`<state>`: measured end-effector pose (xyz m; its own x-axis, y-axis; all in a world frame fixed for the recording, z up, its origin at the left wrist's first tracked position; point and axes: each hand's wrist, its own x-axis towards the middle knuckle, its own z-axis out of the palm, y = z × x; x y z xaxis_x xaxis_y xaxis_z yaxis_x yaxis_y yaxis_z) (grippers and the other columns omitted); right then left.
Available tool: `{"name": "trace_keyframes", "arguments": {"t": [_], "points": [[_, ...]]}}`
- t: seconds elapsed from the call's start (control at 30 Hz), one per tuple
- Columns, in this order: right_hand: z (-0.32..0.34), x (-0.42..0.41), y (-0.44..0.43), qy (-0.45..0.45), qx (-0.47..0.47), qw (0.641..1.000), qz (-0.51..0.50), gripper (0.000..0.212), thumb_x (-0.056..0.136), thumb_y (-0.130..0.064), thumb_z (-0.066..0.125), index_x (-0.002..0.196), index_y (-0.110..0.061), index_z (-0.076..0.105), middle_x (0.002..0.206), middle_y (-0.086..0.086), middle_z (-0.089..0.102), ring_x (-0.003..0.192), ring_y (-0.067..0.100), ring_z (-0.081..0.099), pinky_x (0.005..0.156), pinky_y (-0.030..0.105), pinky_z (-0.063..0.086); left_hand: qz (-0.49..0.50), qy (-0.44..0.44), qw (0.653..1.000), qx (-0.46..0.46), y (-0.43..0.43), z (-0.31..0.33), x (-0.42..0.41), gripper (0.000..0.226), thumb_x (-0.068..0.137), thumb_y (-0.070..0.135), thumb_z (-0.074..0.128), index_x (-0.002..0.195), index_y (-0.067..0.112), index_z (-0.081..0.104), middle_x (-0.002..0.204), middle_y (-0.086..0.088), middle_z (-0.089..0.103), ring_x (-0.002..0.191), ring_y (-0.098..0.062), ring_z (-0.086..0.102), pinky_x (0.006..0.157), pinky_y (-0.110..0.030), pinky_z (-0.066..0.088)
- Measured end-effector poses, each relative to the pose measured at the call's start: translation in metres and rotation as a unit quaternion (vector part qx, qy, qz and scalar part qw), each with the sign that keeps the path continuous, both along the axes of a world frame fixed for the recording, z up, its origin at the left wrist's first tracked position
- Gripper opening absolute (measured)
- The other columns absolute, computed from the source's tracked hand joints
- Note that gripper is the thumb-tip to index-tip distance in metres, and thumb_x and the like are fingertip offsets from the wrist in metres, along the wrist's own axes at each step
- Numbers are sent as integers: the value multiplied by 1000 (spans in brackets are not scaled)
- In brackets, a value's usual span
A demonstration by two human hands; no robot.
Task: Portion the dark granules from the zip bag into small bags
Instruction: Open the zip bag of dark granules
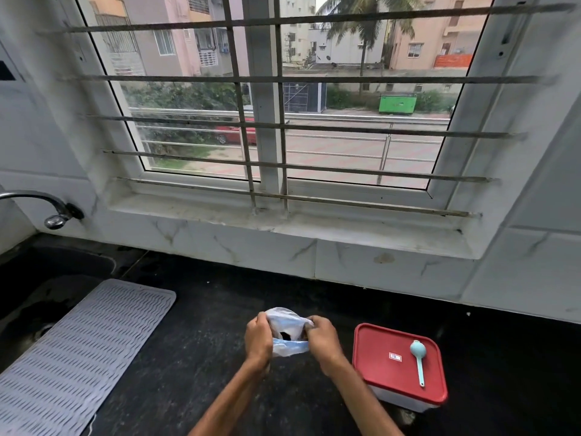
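Plastic zip bag [284, 322], mouth up, L-R

Left hand [258, 339] and right hand [323, 338] pinch, fingers curled

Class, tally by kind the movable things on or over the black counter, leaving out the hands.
Zip bag: 1
Red-lidded box: 1
Blue scoop: 1
Grey ribbed mat: 1
Total: 4
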<state>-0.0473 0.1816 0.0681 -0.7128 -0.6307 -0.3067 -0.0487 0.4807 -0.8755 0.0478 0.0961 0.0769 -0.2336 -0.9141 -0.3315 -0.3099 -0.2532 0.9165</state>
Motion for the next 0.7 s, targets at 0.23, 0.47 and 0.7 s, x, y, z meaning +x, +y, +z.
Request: {"name": "trace_keyframes", "arguments": {"t": [0.23, 0.47, 0.7], "points": [[7, -9, -8, -302, -89, 931, -185, 30, 90, -4, 41, 65, -5, 59, 66, 13, 59, 59, 24, 55, 52, 27, 43, -194, 56, 973, -110, 14, 3, 10, 40, 80, 41, 46, 79, 10, 70, 73, -9, 71, 63, -13, 62, 59, -34, 50], [-9, -7, 16, 54, -8, 998, 10, 9, 92, -12, 47, 91, -19, 53, 90, -3, 57, 81, 13, 54, 67, 22, 41, -219, 77, 972, -29, 2, 8, 4, 17, 84, 22, 61, 86, 7, 67, 73, -5, 68, 63, -11, 61, 56, -19, 49], [3, 1, 12, 179, -54, 964, 187, 39, 91, -29, 61, 129, -28, 52, 117, -12, 59, 106, 3, 58, 92, 25, 53, -233, 118, 965, -12, 5, 11, 1, 26, 96, 24, 58, 92, 0, 69, 81, -16, 73, 73, -23, 71, 66, -32, 58]]}}
